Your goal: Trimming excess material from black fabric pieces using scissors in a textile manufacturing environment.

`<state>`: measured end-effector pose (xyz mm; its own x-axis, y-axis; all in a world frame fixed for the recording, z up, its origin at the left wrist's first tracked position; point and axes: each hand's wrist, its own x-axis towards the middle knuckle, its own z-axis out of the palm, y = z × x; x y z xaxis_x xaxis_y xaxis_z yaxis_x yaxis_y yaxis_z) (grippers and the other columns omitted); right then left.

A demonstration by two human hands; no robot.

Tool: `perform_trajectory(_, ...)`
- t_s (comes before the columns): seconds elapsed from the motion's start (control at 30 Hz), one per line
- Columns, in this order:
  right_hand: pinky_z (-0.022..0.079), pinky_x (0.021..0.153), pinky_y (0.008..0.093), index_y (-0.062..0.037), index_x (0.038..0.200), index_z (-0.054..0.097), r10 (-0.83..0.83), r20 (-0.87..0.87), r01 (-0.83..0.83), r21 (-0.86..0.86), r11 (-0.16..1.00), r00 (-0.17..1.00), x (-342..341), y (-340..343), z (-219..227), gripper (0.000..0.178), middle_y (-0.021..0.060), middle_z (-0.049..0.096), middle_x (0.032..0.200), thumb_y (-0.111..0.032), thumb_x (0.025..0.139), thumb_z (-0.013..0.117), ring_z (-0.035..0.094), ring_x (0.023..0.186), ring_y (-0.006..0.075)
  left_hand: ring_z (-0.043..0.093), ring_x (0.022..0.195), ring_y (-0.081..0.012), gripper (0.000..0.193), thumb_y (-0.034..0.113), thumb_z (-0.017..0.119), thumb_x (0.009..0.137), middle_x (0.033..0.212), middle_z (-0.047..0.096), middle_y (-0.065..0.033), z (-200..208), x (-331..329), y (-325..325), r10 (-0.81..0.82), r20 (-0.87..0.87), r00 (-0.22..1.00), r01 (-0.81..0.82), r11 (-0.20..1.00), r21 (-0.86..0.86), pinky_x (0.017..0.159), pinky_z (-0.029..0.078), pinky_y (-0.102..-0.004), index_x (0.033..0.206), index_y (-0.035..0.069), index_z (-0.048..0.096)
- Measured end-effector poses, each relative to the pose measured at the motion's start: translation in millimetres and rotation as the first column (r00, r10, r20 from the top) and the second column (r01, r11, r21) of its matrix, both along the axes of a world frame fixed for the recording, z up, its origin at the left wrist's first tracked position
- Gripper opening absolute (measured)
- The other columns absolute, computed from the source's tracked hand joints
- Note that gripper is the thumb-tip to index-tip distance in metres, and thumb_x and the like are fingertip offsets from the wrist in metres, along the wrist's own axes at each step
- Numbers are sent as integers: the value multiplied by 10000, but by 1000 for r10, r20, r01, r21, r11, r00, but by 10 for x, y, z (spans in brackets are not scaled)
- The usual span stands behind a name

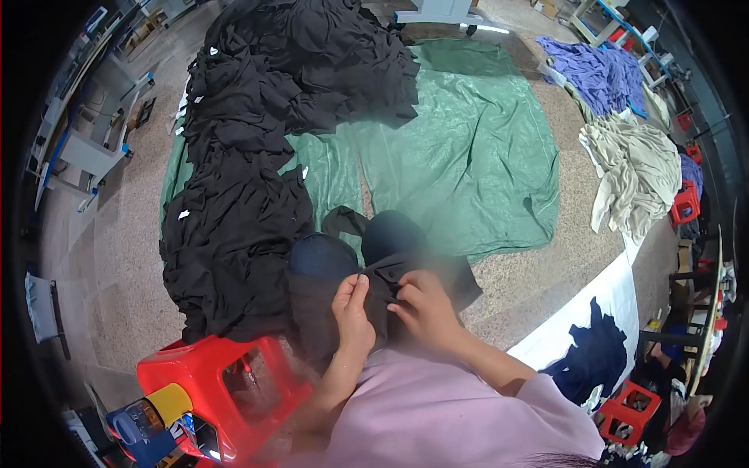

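A black garment (382,292) lies across my lap, over my dark-clad knees. My left hand (353,316) pinches its edge between thumb and fingers. Just to the right, my right hand (425,308) has thumb and fingers closed on a fold of the same garment. The exact part under the fingertips is too small and dark to make out. A large heap of black garments (242,218), with small white labels here and there, spreads from beside my left knee to the far side.
Under the heap lies a green tarp (468,148). At my left stands a red plastic stool (226,382) with a yellow-and-blue object (156,413) on it. Purple cloth (601,74), cream cloth (636,168) and navy cloth (597,347) lie to the right, near another red stool (630,413).
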<state>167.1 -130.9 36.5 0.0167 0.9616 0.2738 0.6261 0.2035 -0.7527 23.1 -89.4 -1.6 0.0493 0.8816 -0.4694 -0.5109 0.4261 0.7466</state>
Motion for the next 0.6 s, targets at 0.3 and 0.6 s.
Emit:
perform_trajectory(0.3,507,662,397,-28,994,615,150,-30,-152,-71,986,988,-43,-141,24,193,127,570,933,-34,830,717,616,792,328,571,706,-26,105,69,675,916,784,648,35,179,-321,-64,-372,-531,761,504,855,123,618,435,-184,874,-26,695)
perform_trajectory(0.6,503,646,382,-15,993,666,167,-201,-199,-151,968,965,-116,-250,-7,189,116,580,881,0,815,726,623,748,305,542,681,-7,61,40,675,901,793,652,27,116,-556,-202,-508,29,861,505,846,-172,606,390,-157,869,-3,702)
